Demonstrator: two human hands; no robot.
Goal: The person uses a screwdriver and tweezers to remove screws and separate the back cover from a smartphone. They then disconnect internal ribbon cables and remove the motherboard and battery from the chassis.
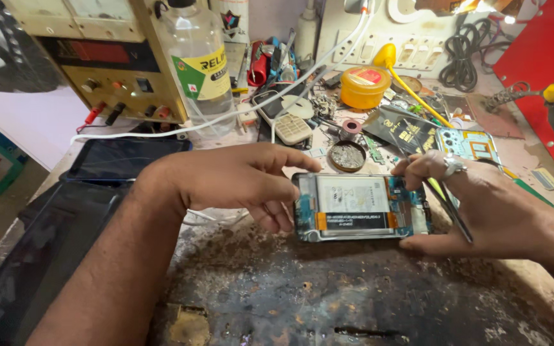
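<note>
Fingertips of the left hand (238, 182) are pinching the left end of an opened phone (360, 206), thumb on the near edge and forefinger curling over the far one. The right hand (482, 205) is closing on the phone's right end — thumb underneath, fingers bent over the top — and is also gripping thin tweezers (449, 206) slanted between its fingers, tips pointing near and right.

The phone is lying back-off near the middle of the stained worktop (354, 295), battery and circuit boards showing. It is looking light and stiff, yet fragile inside: exposed flex cables and boards would be best left untouched, so the bare frame edges at the two short ends seem the safest places to hold.

Farther out, a small round tin (347, 156) is sitting just beyond the phone, a yellow tub (365, 87) farther back, and a clear bottle (201, 70) beside a bench power supply (107, 57) on the far left. A dark tablet (120, 159) is resting left of the hands — a white cable (226, 115) is trailing across above it.
</note>
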